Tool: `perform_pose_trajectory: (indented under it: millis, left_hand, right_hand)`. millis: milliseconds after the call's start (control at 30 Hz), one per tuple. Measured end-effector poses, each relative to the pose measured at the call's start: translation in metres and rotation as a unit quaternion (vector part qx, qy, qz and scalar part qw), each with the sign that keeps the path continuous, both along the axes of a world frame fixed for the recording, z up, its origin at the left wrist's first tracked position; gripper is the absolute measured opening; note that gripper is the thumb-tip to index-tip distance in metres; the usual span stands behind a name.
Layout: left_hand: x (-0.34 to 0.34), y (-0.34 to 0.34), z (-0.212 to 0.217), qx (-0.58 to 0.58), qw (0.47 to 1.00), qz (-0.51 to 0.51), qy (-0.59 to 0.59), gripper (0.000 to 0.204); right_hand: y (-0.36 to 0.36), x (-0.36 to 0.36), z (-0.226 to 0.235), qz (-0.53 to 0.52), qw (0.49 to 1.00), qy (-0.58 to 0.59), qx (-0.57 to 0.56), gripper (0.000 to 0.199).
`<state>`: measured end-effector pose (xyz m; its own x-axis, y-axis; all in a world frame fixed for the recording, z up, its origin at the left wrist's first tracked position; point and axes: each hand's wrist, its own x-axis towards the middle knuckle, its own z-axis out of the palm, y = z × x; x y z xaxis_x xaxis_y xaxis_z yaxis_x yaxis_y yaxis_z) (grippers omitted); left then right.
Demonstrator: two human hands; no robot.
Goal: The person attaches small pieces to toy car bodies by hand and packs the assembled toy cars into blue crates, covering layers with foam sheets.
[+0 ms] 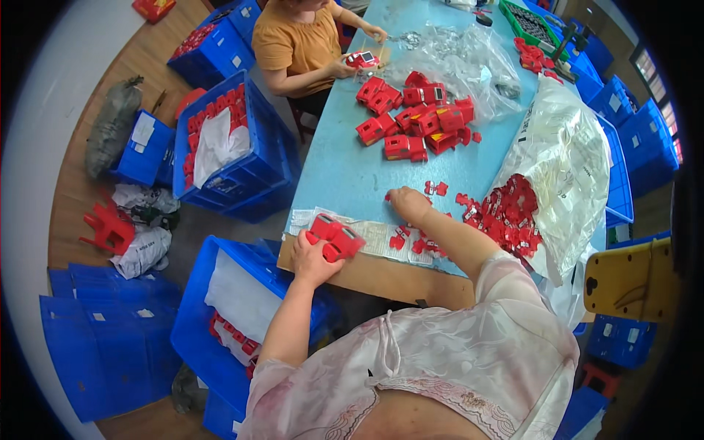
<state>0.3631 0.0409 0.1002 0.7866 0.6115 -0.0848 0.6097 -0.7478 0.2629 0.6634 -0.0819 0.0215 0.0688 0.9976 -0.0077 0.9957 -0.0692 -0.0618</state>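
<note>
My left hand (pixel 312 261) is wrapped round a red toy car body (pixel 339 233) above the table's near left corner. Farther right, my right hand (pixel 409 204) is low over the blue tabletop, its fingertips pinched. A bit of red shows at those fingertips, apparently one of the small red plastic parts. Similar loose red parts (pixel 435 188) lie just right of the hand. A heap of them (pixel 511 217) spills from the mouth of a white woven sack (pixel 568 158). Several red toy car bodies (pixel 405 147) are piled beyond my hands.
Across the table, a co-worker in an orange top (pixel 297 37) holds another red car body (pixel 362 59). Clear plastic bags (pixel 469 62) lie beside the pile. Blue crates (pixel 192 293) stand left of the table, one close by my left arm. Printed paper (pixel 378 233) covers the near edge.
</note>
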Motion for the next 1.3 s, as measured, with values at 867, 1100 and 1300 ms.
perform_pose_trajectory:
  millis: [867, 1100, 1300]
  left_hand:
    - [0.005, -0.081, 0.114, -0.748, 0.432, 0.125, -0.489, 0.074]
    - [0.008, -0.093, 0.111, -0.72, 0.489, 0.157, -0.466, 0.072]
    - [0.014, -0.108, 0.114, -0.712, 0.492, 0.181, -0.467, 0.073]
  right_hand:
    - [0.002, -0.117, 0.159, 0.123, 0.895, 0.343, 0.257, 0.026]
    - [-0.008, -0.121, 0.155, 0.029, 0.909, 0.282, 0.306, 0.054]
    - [-0.01, -0.117, 0.158, 0.038, 0.865, 0.401, 0.298, 0.087]
